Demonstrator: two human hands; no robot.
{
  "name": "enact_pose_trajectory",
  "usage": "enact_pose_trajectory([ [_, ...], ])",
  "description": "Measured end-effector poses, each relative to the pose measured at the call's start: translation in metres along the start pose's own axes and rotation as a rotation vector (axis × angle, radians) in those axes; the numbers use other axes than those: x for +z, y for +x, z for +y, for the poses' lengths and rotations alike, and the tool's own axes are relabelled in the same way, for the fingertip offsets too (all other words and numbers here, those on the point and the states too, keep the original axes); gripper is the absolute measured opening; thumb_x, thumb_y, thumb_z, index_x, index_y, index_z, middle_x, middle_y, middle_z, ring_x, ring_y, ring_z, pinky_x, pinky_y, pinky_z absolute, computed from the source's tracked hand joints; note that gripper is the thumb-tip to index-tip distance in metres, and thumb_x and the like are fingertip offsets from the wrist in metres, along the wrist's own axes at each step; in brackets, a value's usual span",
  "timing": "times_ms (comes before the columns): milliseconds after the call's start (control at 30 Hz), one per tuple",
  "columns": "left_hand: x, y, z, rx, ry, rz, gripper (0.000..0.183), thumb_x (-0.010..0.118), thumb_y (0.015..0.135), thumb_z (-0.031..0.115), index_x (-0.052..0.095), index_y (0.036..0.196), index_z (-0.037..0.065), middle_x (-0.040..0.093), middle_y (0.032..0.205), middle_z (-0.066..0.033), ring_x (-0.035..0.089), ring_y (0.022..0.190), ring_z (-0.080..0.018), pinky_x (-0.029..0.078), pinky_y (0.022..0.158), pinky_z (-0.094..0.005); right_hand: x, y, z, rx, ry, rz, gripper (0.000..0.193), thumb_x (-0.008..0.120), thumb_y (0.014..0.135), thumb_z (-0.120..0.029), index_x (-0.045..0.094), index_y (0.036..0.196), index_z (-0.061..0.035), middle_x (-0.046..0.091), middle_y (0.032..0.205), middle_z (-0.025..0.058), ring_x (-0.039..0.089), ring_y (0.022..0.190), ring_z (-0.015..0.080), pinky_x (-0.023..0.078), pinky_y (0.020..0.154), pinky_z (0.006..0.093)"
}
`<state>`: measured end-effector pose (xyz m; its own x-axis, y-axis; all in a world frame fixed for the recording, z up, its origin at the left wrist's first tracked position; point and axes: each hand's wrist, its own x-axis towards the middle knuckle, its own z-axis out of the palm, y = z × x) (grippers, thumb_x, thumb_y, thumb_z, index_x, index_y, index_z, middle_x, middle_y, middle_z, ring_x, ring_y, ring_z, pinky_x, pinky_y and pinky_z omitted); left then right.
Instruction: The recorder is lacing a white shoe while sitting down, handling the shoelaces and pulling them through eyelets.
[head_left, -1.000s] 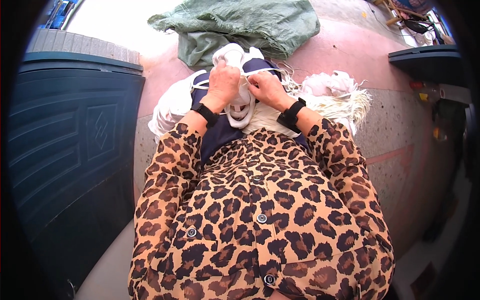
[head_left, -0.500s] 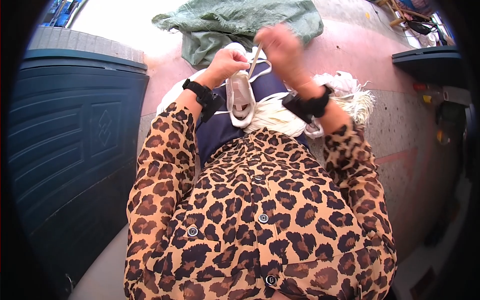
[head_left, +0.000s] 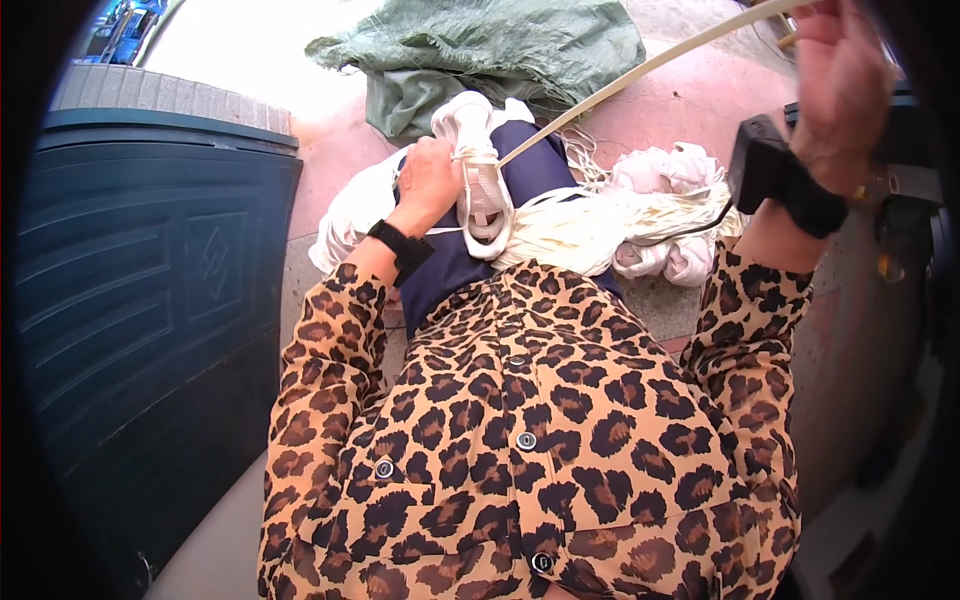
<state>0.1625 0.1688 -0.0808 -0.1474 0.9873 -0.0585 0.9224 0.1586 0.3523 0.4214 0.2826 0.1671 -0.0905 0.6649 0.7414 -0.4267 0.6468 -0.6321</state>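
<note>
A white sneaker (head_left: 484, 212) with a mesh tongue lies on my lap, its toe pointing away from me. My left hand (head_left: 430, 178) is closed on the side of the sneaker by its eyelets. A long cream shoelace (head_left: 650, 69) runs taut from the eyelets up to the far right. High at the upper right, my right hand (head_left: 842, 90) grips the shoelace near the frame edge; its fingers are partly blurred. A bundle of loose cream laces (head_left: 570, 228) lies across my right thigh beside the sneaker.
Pinkish-white bundles (head_left: 668, 168) lie to the right of my legs, and white items (head_left: 345, 222) are piled at the left. A green woven sack (head_left: 490, 50) lies on the floor ahead. A dark blue panelled door (head_left: 150, 250) stands close on my left.
My right hand has swung far out to the upper right, drawing the shoelace out long. My left hand has moved down and back, from the laces to the sneaker's side.
</note>
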Motion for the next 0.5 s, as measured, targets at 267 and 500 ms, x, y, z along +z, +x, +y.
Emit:
enact_pose_trajectory([
  [267, 0.009, -0.005, -0.026, 0.214, 0.129, 0.043, 0.011, 0.051, 0.074, 0.006, 0.060, 0.080, 0.006, 0.056, 0.077, -0.0109, 0.053, 0.085, -0.0287, 0.045, 0.071, -0.0378, 0.043, -0.122, 0.104, 1.293, -0.033, -0.204, 0.016, 0.053, 0.084, -0.024, 0.054, 0.082, -0.0078, 0.045, 0.060, -0.0034, 0.037, 0.045, 0.0042, 0.029, 0.038, 0.0191],
  [500, -0.015, 0.005, -0.032, 0.047, -0.159, -0.141, 0.015, 0.053, 0.077, 0.012, 0.062, 0.082, 0.002, 0.062, 0.077, -0.0158, 0.058, 0.073, -0.0292, 0.047, 0.068, -0.0370, 0.068, -0.228, 0.161, 1.598, -0.056, -0.413, 0.015, 0.051, 0.080, -0.013, 0.058, 0.072, -0.0034, 0.046, 0.054, -0.0030, 0.038, 0.042, 0.0054, 0.028, 0.035, 0.0221],
])
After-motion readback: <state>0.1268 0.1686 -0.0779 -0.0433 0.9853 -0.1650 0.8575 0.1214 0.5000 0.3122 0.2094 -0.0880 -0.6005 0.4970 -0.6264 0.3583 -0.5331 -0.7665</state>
